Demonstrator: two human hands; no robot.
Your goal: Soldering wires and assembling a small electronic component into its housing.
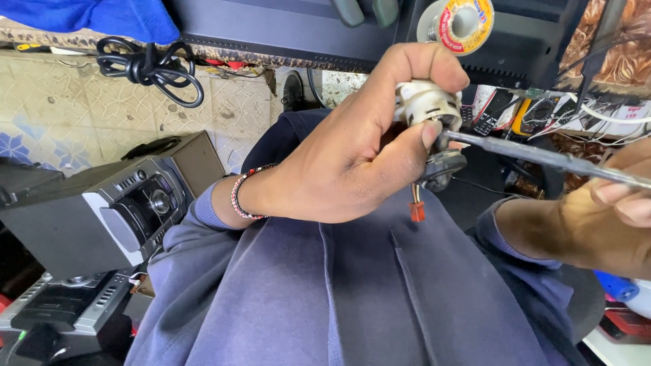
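A white motor part (426, 103) is clenched in the left hand (346, 156) above the lap; a metal rod (542, 157), gripped by the right hand (603, 217), touches its lower edge, open room below

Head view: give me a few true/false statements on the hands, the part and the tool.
1. The left hand grips a small white part. True.
2. The right hand holds a hammer. False: it holds a thin metal tool.
3. The tool's tip meets the part. True.
4. The left wrist is bare. False: it wears a beaded bracelet.
5. A solder spool sits above the part. True.
6. A green connector hangs below the part. False: the small connector is red-orange.
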